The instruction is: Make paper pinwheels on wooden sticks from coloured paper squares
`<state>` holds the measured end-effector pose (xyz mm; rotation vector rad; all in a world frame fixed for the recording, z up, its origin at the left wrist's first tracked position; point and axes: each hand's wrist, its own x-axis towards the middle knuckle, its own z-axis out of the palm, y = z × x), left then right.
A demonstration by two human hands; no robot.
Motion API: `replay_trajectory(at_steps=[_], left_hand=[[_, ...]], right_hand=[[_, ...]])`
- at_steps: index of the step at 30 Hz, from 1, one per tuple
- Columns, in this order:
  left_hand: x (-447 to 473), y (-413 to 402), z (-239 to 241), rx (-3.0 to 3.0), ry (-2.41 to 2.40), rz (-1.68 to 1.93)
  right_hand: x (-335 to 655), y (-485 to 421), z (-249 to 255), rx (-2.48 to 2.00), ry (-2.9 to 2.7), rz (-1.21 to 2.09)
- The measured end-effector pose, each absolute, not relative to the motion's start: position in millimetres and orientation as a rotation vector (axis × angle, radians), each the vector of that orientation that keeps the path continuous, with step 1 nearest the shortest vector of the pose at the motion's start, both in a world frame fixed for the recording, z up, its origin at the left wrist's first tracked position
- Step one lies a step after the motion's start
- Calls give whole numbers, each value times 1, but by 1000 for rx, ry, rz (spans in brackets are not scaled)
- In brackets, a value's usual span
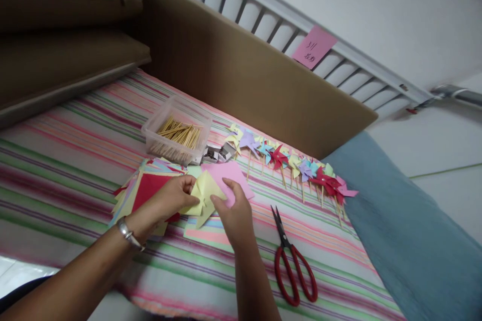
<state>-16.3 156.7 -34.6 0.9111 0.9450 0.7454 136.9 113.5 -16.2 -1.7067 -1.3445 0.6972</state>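
A pale yellow paper (pixel 205 194), partly folded into a pinwheel shape, lies on the striped cloth (pixel 75 160). My left hand (pixel 173 198) pinches its left flap with closed fingers. My right hand (pixel 235 215) presses its fingertips on the centre of the same yellow paper. A pink paper square (pixel 231 175) lies just behind the yellow one. A stack of coloured paper squares (pixel 145 188), red on top, sits under my left hand.
A clear plastic box of wooden sticks (pixel 176 135) stands behind the papers. A row of finished paper pinwheels (pixel 293 165) runs to the right. Red-handled scissors (pixel 291 263) lie right of my right arm. A cardboard panel (pixel 244 80) stands behind.
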Motion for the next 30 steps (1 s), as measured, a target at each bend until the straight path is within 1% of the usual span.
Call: replay_trajectory(at_steps=[4, 7, 14, 19, 24, 30], left_hand=[[-13, 153, -39, 959, 910, 670], [-11, 152, -46, 992, 874, 645], [-7, 152, -56, 1065, 855, 612], [-6, 152, -58, 1071, 860, 623], [-11, 155, -41, 906, 920, 709], [-10, 143, -25, 736, 767, 786]], right_hand=[[147, 115, -18, -1525, -1183, 1259], [151, 116, -23, -1503, -1161, 1405], [151, 115, -22, -1531, -1275, 1414], [149, 116, -24, -1567, -1309, 1347], [152, 120, -25, -1498, -1090, 1295], [148, 122, -21, -1296, -825, 1243]])
